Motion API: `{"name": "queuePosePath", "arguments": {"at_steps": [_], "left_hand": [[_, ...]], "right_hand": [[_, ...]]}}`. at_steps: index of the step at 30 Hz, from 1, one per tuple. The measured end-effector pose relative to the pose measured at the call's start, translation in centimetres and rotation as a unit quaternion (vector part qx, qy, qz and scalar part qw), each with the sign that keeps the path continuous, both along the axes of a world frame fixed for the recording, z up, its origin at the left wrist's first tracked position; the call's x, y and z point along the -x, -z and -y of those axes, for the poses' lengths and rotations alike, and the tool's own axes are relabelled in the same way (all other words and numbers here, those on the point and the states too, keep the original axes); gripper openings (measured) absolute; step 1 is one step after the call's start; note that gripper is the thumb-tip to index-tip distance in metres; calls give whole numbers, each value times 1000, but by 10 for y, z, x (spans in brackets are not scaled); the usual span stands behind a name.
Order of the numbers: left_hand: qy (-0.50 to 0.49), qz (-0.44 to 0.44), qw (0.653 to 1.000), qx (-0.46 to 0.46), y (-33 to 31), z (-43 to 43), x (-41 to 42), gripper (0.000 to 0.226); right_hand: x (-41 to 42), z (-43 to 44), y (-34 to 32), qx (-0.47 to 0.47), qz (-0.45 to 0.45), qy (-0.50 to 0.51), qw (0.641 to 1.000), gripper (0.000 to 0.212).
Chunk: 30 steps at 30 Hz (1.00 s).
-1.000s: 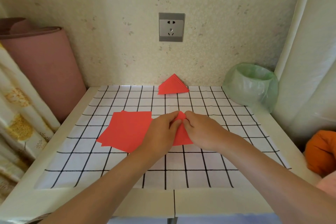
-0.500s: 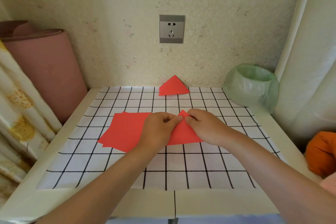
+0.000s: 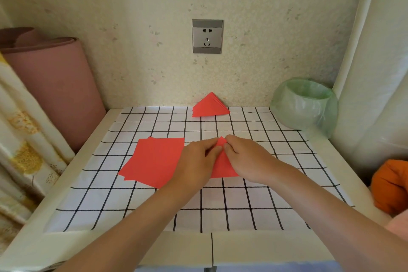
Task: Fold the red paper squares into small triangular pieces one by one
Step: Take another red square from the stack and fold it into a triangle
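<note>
left hand (image 3: 197,159): pinching the top tip of the sheet being folded, fingertips meeting the right hand's
right hand (image 3: 244,157): pinching the same tip from the other side
folded sheet (image 3: 223,166): red triangle, mid-surface, flat on the checked cloth (image 3: 154,210), partly under both hands
unfolded stack (image 3: 154,160): red squares, just left of the hands, fanned slightly
finished triangles (image 3: 209,106): piled at the back edge, against the wall under the socket (image 3: 207,36)
green bag (image 3: 304,106): back right corner

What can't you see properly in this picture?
- Head view: most of the paper being folded, covered by the left hand and right hand.
- Number of sheets in the square stack and triangle pile: edges too thin.
- Orange thing: cut off by the right edge.
</note>
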<state>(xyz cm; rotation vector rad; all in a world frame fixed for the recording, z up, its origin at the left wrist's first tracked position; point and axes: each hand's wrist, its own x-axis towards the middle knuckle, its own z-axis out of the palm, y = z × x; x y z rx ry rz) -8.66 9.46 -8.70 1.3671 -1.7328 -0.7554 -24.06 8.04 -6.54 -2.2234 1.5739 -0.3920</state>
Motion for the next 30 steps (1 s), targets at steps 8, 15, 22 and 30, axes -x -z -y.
{"name": "queuePosePath", "arguments": {"at_steps": [8, 15, 22, 30], "left_hand": [[-24, -48, 998, -44, 1, 3, 0, 24], [16, -28, 999, -38, -3, 2, 0, 21], [18, -25, 998, -62, -4, 5, -4, 24], [41, -5, 997, -57, -3, 5, -3, 14]], "right_hand": [[4, 0, -5, -14, -70, -16, 997, 29], [6, 4, -2, -38, -23, -22, 999, 27], [18, 13, -9, -94, 117, 27, 988, 30], [17, 11, -7, -56, 111, -5, 992, 23]]}}
